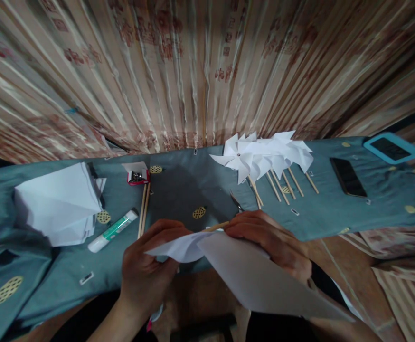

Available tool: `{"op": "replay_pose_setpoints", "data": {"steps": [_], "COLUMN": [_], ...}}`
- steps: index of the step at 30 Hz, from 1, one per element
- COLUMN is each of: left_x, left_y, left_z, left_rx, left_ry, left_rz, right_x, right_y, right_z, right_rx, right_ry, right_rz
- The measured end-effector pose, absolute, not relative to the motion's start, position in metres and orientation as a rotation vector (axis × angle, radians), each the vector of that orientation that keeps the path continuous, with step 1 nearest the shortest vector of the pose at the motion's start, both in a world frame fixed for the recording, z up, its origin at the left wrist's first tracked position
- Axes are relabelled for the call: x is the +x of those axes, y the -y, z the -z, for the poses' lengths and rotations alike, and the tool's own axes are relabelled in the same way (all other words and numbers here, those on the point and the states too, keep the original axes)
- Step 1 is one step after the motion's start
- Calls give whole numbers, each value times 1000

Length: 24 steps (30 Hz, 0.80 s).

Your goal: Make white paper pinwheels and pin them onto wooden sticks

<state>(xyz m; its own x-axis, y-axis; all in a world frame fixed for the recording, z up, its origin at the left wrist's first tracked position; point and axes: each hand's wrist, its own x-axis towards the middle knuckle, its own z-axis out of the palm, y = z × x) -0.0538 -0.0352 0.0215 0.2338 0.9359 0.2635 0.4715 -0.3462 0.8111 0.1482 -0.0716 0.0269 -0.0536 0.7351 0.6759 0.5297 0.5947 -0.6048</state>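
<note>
Between my two hands, above the near edge of the table, is a white paper pinwheel (243, 275) with folded, curved blades. My left hand (146, 266) is closed on its left side, the fingers partly hidden behind the paper. My right hand (269, 237) is wrapped round its upper right part and a thin wooden stick (216, 227) that pokes out to the left behind the paper. Where stick and paper meet is hidden. Just beyond my right hand lie scissors (236, 202), their handles partly covered.
Several white pinwheels on sticks (268, 156) lie overlapped at the back right. A phone (348, 176) and a blue-framed tablet (392, 147) are farther right. On the left are stacked paper (58, 204), a glue stick (113, 231), a red box of pins (138, 176) and loose sticks (143, 209).
</note>
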Motion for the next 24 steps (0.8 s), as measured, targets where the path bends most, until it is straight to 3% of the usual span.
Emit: {"op": "replay_pose_setpoints", "data": {"steps": [17, 24], "left_x": [-54, -61], "left_y": [34, 39], "left_z": [-17, -18], "left_rx": [1811, 2198], "left_ry": [-1220, -1317], "left_rz": [-1033, -1008], "right_x": [150, 154], "right_y": [74, 73], "right_z": [-25, -26], "right_rx": [-1071, -1086], "right_ry": [1782, 1728], "right_rz": [-223, -371]}}
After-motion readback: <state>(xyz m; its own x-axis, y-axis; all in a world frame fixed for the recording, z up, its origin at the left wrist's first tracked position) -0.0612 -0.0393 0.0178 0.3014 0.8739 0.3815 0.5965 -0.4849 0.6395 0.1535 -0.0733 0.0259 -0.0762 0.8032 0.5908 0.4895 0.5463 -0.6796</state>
